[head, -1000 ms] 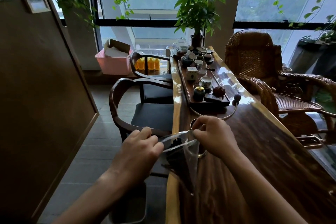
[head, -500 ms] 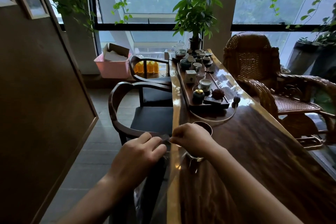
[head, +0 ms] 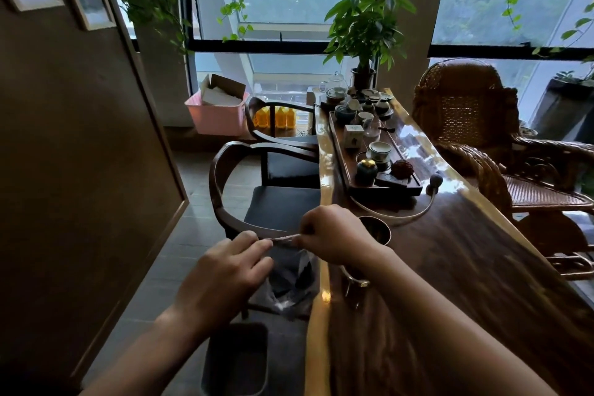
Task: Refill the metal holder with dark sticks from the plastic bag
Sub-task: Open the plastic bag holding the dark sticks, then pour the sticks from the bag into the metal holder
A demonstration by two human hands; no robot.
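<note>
A clear plastic bag (head: 291, 280) with dark sticks inside hangs off the left edge of the wooden table (head: 482, 299). My left hand (head: 225, 276) pinches the left end of the bag's top strip. My right hand (head: 334, 236) pinches the right end, so the strip is stretched flat between them. Just behind my right hand stands the metal holder (head: 377, 230), a dark cup with its open mouth showing; my right wrist hides its lower part.
A tea tray (head: 344, 170) with cups and small jars lies further along the table, with a curved hose (head: 401, 219) in front of it. Two dark armchairs (head: 231, 183) stand left of the table, a wicker chair (head: 466, 125) right. A dark bin (head: 238, 360) sits below on the floor.
The bag's mouth, held open a second ago over the table edge, is now pulled flat and shut between both hands, and the bag hangs lower beside the table.
</note>
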